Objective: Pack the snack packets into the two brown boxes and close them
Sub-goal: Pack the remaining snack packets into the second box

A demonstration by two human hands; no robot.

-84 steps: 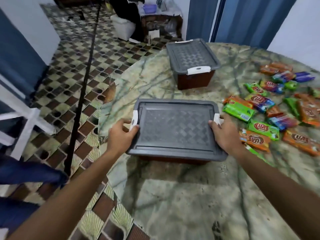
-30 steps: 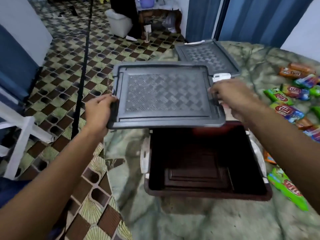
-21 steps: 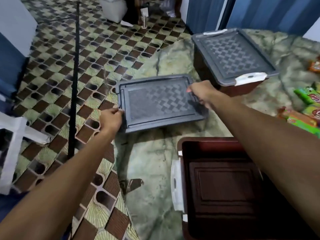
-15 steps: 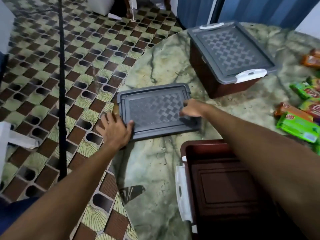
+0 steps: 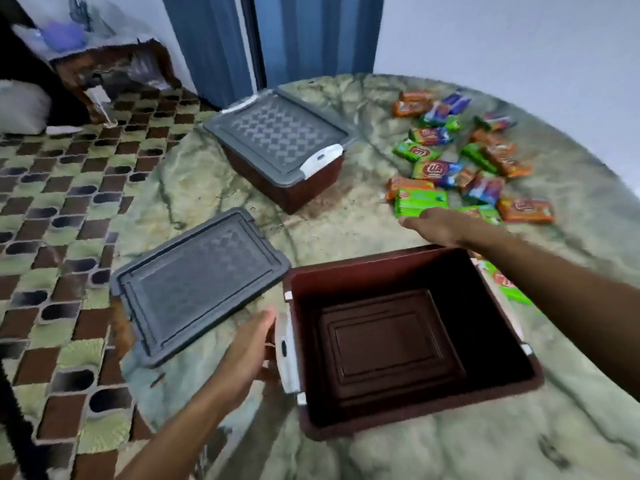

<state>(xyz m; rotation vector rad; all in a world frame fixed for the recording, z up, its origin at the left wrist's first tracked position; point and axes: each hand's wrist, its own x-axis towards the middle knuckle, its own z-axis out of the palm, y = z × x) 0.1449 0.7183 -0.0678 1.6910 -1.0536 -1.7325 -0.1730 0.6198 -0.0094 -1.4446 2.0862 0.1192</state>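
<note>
I've got the near brown box point(image 5: 398, 341) open and bare inside at about five o'clock on the table point(image 5: 346, 223). Its grey lid point(image 5: 199, 284) lies flat at nine o'clock, just beside the box's left wall. My left hand point(image 5: 251, 351) sits against the white latch point(image 5: 287, 355) on that wall, fingers straight, gripping nothing. My right hand point(image 5: 438, 225) reaches out past the far rim, fingers extended and holding nothing, fingertips at a green packet point(image 5: 420, 202); motion blur there, so I can't say if they touch. The snack packets point(image 5: 464, 161) lie scattered from one to three o'clock. The second brown box point(image 5: 287, 161) stands at twelve o'clock with its lid on.
</note>
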